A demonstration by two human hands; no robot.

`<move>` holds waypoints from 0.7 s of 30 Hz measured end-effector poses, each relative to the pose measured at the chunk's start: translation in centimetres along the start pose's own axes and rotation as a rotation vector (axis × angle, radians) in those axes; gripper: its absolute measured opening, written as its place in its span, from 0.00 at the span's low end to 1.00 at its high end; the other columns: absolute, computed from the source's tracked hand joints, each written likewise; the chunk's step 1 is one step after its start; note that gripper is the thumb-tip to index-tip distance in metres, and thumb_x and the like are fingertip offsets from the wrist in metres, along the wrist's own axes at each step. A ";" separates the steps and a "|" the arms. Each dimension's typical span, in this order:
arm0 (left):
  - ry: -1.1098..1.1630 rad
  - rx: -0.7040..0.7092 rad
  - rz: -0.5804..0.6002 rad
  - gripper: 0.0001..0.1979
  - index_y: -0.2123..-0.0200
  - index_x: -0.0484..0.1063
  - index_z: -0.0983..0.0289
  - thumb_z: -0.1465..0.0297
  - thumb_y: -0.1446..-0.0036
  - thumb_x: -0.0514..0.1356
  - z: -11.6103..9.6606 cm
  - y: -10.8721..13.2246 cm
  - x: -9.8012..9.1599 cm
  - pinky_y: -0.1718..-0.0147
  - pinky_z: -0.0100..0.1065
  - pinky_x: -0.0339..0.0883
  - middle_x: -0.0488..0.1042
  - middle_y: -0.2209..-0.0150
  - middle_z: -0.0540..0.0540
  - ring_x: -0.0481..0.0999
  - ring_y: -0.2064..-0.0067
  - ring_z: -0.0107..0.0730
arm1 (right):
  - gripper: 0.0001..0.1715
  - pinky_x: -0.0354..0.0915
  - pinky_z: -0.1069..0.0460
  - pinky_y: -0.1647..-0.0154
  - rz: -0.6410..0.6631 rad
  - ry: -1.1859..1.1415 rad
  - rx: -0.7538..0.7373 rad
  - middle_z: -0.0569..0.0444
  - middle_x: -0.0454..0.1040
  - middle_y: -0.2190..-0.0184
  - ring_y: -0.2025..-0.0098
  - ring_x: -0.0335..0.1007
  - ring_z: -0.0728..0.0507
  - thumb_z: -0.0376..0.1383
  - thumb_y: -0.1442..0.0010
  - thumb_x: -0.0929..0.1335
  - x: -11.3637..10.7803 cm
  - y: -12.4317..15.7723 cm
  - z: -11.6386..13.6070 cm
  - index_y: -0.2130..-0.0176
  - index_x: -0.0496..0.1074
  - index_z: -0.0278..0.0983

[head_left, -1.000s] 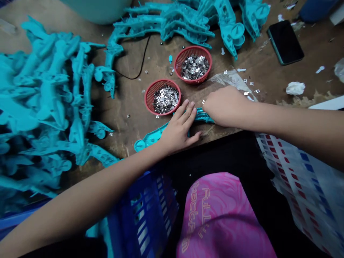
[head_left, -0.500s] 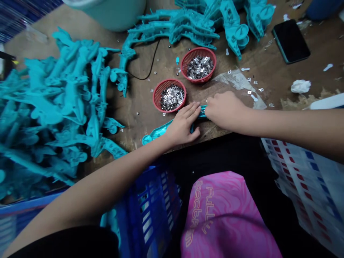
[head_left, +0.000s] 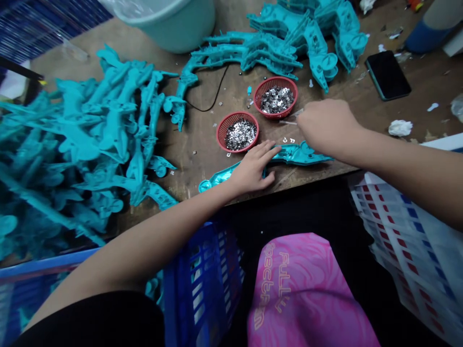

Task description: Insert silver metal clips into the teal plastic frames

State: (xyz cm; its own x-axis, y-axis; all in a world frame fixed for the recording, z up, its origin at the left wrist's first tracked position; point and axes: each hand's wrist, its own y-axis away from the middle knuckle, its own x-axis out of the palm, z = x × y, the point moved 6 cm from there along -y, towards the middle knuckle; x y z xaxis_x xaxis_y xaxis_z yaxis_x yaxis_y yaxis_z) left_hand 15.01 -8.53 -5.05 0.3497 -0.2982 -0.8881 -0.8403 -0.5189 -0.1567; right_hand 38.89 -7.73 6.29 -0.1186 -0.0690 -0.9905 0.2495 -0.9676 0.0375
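My left hand lay open, flat on the plastic part, apparently steadying it; my right hand, curled, contents not discernible, hovered beside the basket just beyond it.

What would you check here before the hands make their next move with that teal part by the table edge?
1. The left hand lies flat on the teal part, holding it down: ok.
2. The teal part rests on the table, near its front edge: ok.
3. The far red basket holds metal pieces, close to the right hand: ok.
4. The right hand holds a piece: cannot tell, its fingers are hidden.
5. The spot beside the part is free of stray pieces: not ok, a few lie loose.
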 end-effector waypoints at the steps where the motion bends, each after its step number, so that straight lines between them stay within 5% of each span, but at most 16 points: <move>1: -0.001 -0.003 0.007 0.44 0.10 0.69 0.66 0.67 0.26 0.66 -0.2 -0.1 -0.1 0.06 0.70 0.65 0.69 0.09 0.74 0.70 0.07 0.66 | 0.18 0.77 0.37 0.45 0.027 0.029 0.064 0.26 0.91 0.48 0.44 0.91 0.22 0.22 0.25 0.71 -0.8 -0.1 -0.4 0.48 0.92 0.27; 6: 0.008 -0.055 0.024 0.41 0.15 0.74 0.66 0.70 0.29 0.67 -0.4 -0.3 -0.2 0.06 0.71 0.66 0.70 0.09 0.72 0.68 0.06 0.65 | 0.16 0.77 0.39 0.42 0.021 -0.240 -0.038 0.39 0.93 0.50 0.47 0.89 0.28 0.38 0.20 0.74 -1.8 -0.7 0.6 0.43 0.93 0.37; 16: -0.061 -0.042 0.002 0.34 0.21 0.77 0.69 0.72 0.28 0.66 -0.5 -0.2 0.1 0.07 0.69 0.69 0.72 0.10 0.75 0.71 0.07 0.65 | 0.15 0.73 0.44 0.46 -0.069 -0.358 -0.186 0.45 0.90 0.53 0.49 0.86 0.35 0.35 0.19 0.73 -0.1 -0.4 2.0 0.41 0.89 0.36; 21: -0.057 -0.058 0.035 0.34 0.22 0.77 0.70 0.71 0.28 0.66 -0.7 -0.4 0.1 0.07 0.71 0.69 0.71 0.10 0.77 0.70 0.07 0.68 | 0.18 0.70 0.44 0.48 0.102 -0.227 -0.191 0.43 0.89 0.53 0.50 0.85 0.34 0.38 0.17 0.72 0.4 0.0 3.2 0.40 0.90 0.35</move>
State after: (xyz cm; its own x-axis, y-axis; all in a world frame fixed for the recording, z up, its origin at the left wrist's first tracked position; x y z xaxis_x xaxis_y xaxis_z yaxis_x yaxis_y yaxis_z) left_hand 15.61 -8.89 -4.78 0.2946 -0.2720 -0.9161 -0.8256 -0.5553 -0.1006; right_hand 35.78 -8.50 6.32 -0.2898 -0.2360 -0.9275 0.4442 -0.8916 0.0881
